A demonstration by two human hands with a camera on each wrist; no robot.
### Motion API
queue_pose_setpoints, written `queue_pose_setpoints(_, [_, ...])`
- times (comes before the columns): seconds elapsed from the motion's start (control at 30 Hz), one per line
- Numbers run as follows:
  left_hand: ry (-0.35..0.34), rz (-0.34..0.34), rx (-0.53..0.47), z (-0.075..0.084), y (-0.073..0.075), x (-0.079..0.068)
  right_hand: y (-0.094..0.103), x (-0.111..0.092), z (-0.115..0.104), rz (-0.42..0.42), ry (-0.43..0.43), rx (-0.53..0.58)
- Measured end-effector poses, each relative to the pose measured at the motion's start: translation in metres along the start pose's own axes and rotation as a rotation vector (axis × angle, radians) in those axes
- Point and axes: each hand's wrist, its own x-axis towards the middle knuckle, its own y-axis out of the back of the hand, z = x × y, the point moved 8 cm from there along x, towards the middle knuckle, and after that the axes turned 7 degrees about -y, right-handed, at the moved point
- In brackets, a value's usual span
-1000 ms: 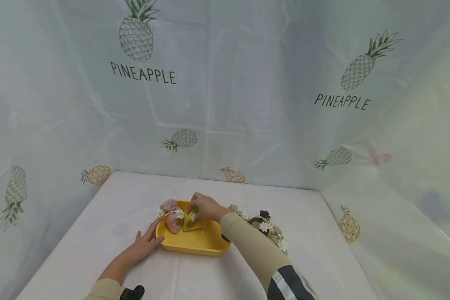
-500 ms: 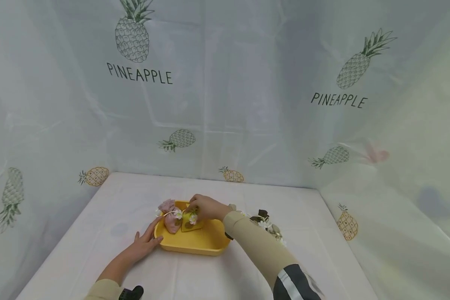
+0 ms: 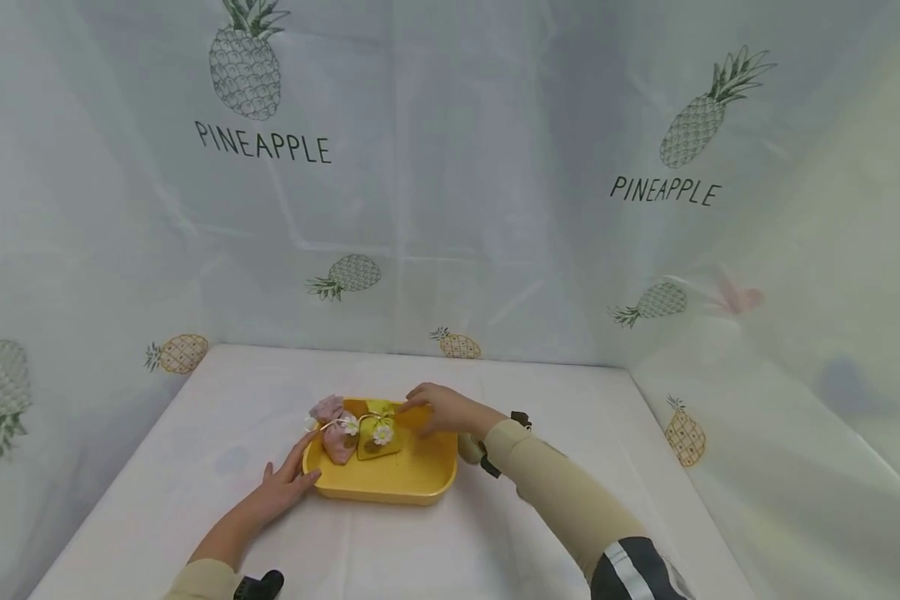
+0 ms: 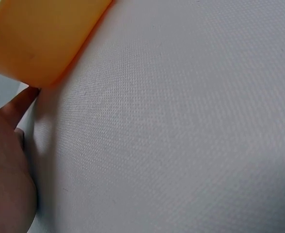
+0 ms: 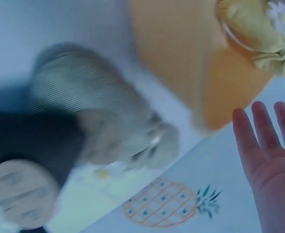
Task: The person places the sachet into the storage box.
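Observation:
A yellow drawstring pouch with a white flower lies in the yellow tray. On its left leans a pink pouch, its gathered top at the tray's back left rim. My left hand rests against the tray's left side, fingers extended along it. In the left wrist view its fingertip touches the base of the tray. My right hand is over the tray's back right part, holding nothing. The right wrist view shows that hand with fingers extended, apart from the yellow pouch.
Beside the tray's right side, partly behind my right forearm, lie more pouches; the right wrist view shows a blurred grey-green pouch and a dark piece with a round tag. A pineapple-print sheet hangs behind the white table.
My right hand has let go of the yellow pouch, which now lies in the tray, and has moved right. The left hand stays at the tray's left side. The head view has shifted slightly.

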Motion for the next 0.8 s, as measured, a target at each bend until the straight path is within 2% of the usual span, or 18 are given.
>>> queue_pose_setpoints(0.33, [-0.013,0.009,0.004,0.003,0.001,-0.001,0.007,-0.040,0.035,0.017,-0.022,0.066])
queue_pose_setpoints(0.47, [-0.007,0.009,-0.004,0.002,0.002,-0.002,0.013,-0.056,0.047,0.028,-0.005,0.087])
queue_pose_setpoints(0.57, [0.000,0.001,-0.001,0.002,0.002,-0.001,0.018,-0.070,0.058,0.068,0.031,0.081])
queue_pose_setpoints(0.8, [-0.014,0.012,-0.005,0.003,0.002,0.000,0.024,-0.109,0.087,0.125,-0.037,0.101])
